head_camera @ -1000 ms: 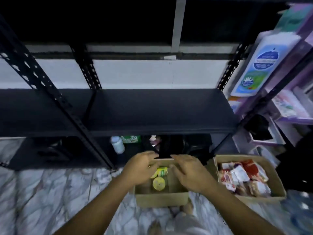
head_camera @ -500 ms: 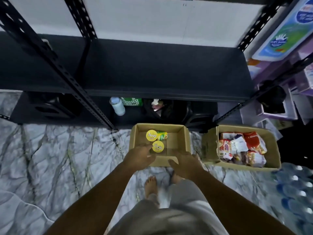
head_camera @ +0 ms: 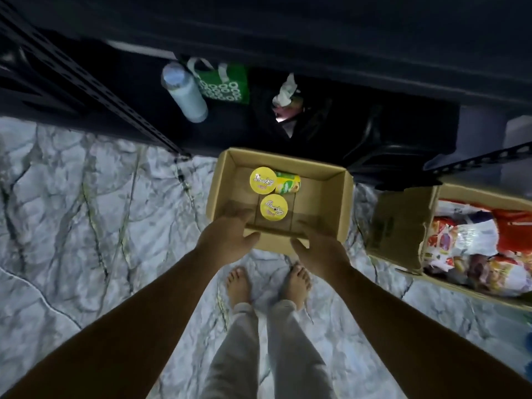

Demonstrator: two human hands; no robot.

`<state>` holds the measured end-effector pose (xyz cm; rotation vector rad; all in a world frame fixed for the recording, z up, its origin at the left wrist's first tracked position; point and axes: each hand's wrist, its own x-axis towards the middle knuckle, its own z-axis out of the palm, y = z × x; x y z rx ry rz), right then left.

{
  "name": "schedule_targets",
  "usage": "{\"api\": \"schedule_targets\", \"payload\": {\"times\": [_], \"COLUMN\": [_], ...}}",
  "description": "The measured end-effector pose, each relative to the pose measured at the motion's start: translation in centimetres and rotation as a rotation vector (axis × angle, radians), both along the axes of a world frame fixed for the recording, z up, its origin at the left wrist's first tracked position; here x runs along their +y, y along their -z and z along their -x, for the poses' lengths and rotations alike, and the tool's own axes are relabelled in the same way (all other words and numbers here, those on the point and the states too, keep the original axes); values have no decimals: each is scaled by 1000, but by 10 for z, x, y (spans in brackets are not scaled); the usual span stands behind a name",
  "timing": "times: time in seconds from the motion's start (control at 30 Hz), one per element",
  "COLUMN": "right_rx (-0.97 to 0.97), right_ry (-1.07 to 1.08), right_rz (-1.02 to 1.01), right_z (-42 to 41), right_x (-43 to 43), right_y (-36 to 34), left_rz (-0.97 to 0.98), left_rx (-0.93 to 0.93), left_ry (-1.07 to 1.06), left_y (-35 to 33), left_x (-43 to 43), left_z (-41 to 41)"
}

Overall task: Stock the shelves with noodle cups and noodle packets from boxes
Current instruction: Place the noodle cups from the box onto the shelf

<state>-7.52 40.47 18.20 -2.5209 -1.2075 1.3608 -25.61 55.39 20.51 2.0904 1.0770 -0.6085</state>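
Centre of view: open cardboard box [head_camera: 342,203] on or just above the marble floor [head_camera: 86,211], hard to tell which. Inside, toward 11 o'clock, three noodle cups [head_camera: 273,207]: two upright with yellow lids up, touching each other; the third on its side at 3 o'clock of the farther one, against it. At 7 o'clock of the box, left hand [head_camera: 227,240] grasping the near wall, fingers inside, thumb outside. At 5 o'clock, right hand [head_camera: 319,249] grasping the same wall likewise. At 3 o'clock, apart from it, a second box [head_camera: 400,226] full of noodle packets [head_camera: 475,249]. At 12 o'clock, a dark shelf [head_camera: 316,30]; beneath it a pale bottle [head_camera: 187,93] beside a green bag [head_camera: 224,84]. At 6 o'clock, bare feet [head_camera: 239,286] on the floor
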Motion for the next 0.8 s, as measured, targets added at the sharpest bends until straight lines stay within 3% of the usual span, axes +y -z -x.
{"api": "schedule_targets", "payload": {"times": [0.23,0.4,0.6,0.7,0.8], "right_rx": [-44,-133,-207,-151,-225], "right_ry": [-60,-222,-355,-408,-451], "right_rz": [-36,-54,-118,-154,-172], "right_z": [-46,-77,-92,-90,-89], "right_x": [37,71,126,148,153], "right_y": [166,251,315,340,356], "left_rz": [2,-84,-367,-398,-385], "left_rx": [-43,-49,23,13,5], "left_ry": [12,99,407,442,412], "left_y": [173,274,331,342,348], "left_x": [17,20,20,16,15], "left_z": [-45,-68,-84,-88,-93]}}
